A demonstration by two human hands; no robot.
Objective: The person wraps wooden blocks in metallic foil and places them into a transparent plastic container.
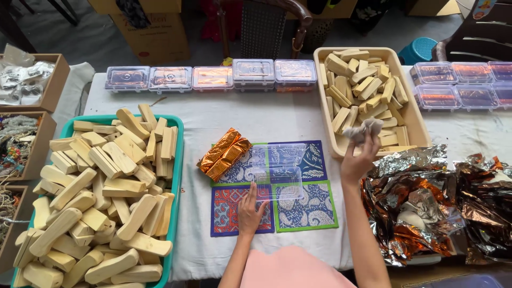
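Clear plastic box [277, 173] lies open under the left hand [249, 210], whose flat, spread fingers press its near edge; light, thin-walled, likely slippery. Right hand [358, 160] pinches a soft, crumpled cloth [364, 129], best held by its folds.

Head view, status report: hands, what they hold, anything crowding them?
Left hand flat on clear plastic box, open on patterned mats. Right hand raised, pinching crumpled wad over beige tray. Foil-wrapped bar beside box, apart.
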